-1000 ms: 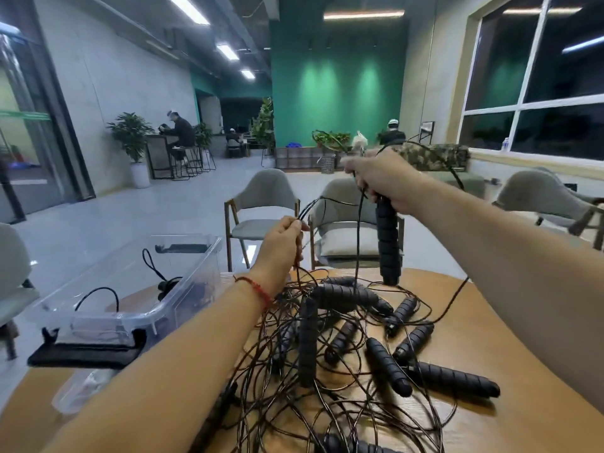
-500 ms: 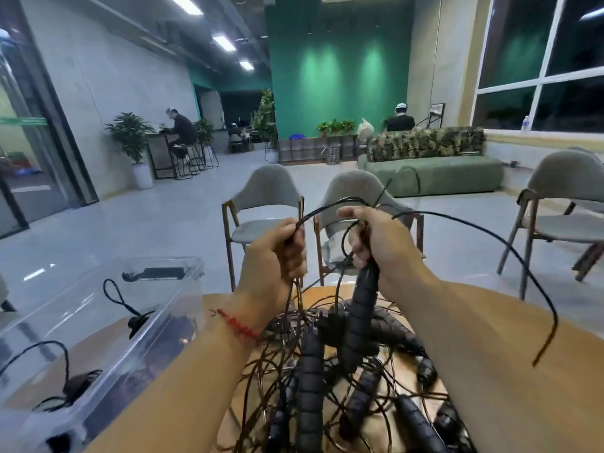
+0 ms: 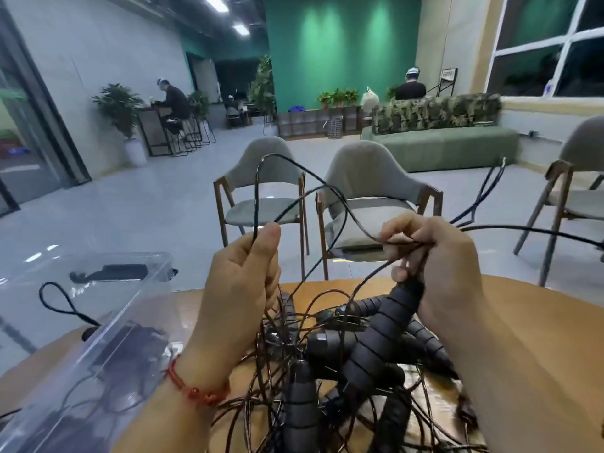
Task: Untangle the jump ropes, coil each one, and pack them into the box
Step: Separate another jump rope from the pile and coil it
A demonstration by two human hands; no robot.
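Your left hand (image 3: 240, 282) pinching black cord (image 3: 256, 197), fingers curled. Your right hand (image 3: 447, 266) gripping ribbed handle (image 3: 382, 335) plus cord. Rope tangle (image 3: 287, 361) lying below fingertips, clear box (image 3: 108, 338) left.

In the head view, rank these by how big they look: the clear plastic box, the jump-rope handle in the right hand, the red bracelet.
1. clear plastic box, largest, even cut off by the frame.
2. jump-rope handle in the right hand.
3. red bracelet, smallest.
All sit similarly near the camera.
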